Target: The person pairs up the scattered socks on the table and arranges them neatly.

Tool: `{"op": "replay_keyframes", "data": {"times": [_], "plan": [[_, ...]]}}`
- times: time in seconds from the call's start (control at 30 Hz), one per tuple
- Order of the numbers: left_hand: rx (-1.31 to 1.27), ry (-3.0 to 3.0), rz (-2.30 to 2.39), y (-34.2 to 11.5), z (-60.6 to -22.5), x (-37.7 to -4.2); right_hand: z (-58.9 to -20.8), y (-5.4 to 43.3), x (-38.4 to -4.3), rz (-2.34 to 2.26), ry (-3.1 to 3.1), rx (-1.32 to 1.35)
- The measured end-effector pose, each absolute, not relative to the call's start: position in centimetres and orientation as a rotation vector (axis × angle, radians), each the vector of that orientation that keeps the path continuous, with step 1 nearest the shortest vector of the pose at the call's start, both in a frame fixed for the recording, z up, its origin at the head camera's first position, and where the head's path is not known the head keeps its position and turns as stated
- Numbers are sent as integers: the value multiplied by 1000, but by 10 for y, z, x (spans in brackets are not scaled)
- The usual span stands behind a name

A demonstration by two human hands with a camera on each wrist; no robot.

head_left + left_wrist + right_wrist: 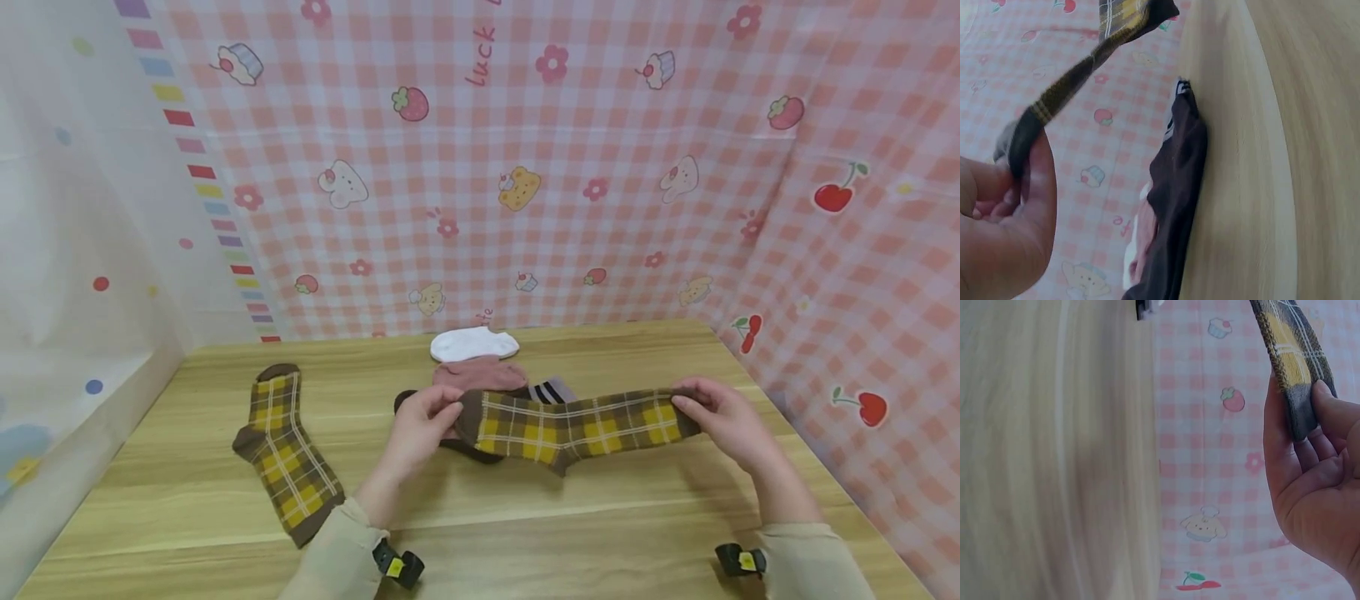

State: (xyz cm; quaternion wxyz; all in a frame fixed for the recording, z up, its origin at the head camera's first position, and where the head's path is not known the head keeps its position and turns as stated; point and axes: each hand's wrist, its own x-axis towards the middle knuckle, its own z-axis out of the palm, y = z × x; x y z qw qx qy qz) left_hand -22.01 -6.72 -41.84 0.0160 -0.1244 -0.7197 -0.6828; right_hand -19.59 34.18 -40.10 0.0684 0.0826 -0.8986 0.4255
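Stretched sideways in front of me is a yellow and brown plaid sock (588, 427), held above the table with its brown heel pointing down. My left hand (422, 425) pinches its brown left end between thumb and fingers. At the other end my right hand (723, 421) pinches the brown band, thumb in front. Both wrist views show the cloth gripped, the left hand (1007, 212) on a dark end and the right hand (1319, 469) on the other. A matching plaid sock (288, 450) lies flat on the table at left.
Behind the held sock several other socks lie in a row: a white sock (474, 343), a pink sock (480, 373), a dark sock (1175, 169) and a striped grey cuff (551, 390). The wooden table (525, 542) ends at a pink checked curtain (480, 242) at the back.
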Motion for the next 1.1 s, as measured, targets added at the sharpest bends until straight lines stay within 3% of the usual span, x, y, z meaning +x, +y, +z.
{"op": "replay_keyframes", "data": {"times": [0.67, 1.1], "plan": [[-777, -2497, -1849, -124, -410, -214, -392, 293, -204, 1400, -2744, 567], [-818, -2695, -1574, -143, -423, -215, -408, 271, -215, 1230, -2827, 747]]}}
